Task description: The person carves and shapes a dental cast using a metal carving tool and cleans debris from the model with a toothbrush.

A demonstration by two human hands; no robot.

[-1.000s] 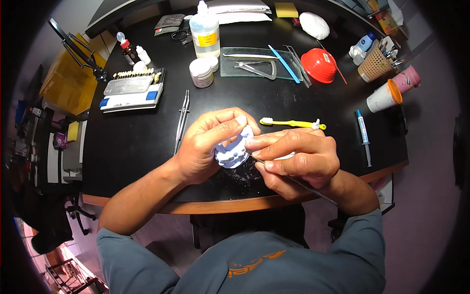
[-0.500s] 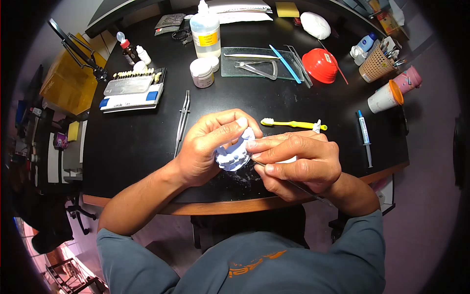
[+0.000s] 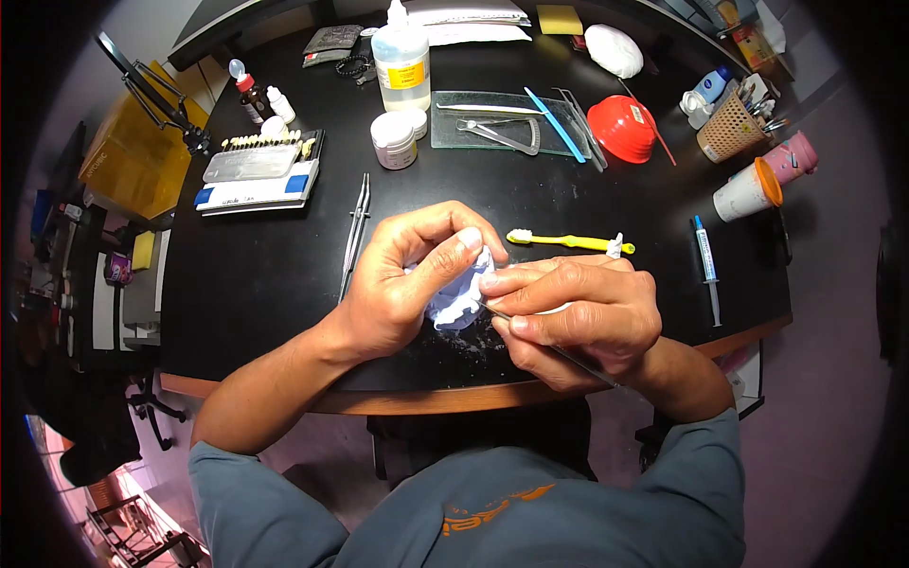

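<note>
My left hand (image 3: 402, 275) is closed around a pale bluish-white dental cast (image 3: 458, 303), its thumb lying over the top edge. Part of the cast is hidden behind that thumb and palm. In my right hand (image 3: 592, 317) is a thin metal dental instrument (image 3: 585, 367), gripped like a pen, with its tip end at the cast's right side. Whether the tip touches is too small to tell. My right fingertips rest against or very near the cast. Something white shows between the right fingers. White crumbs lie on the black table (image 3: 284, 322) below.
A yellow toothbrush (image 3: 568, 240) lies just beyond my right hand, tweezers (image 3: 356, 232) left of my left hand. Farther back are a white jar (image 3: 393, 142), a large bottle (image 3: 402, 71), a glass slab (image 3: 454, 135) with tools and a red bowl (image 3: 620, 128). A syringe (image 3: 706, 265) lies at right.
My left hand has turned the cast, and its thumb has come lower across it, so less of the tooth row shows. My right hand stays nearly in place with the instrument.
</note>
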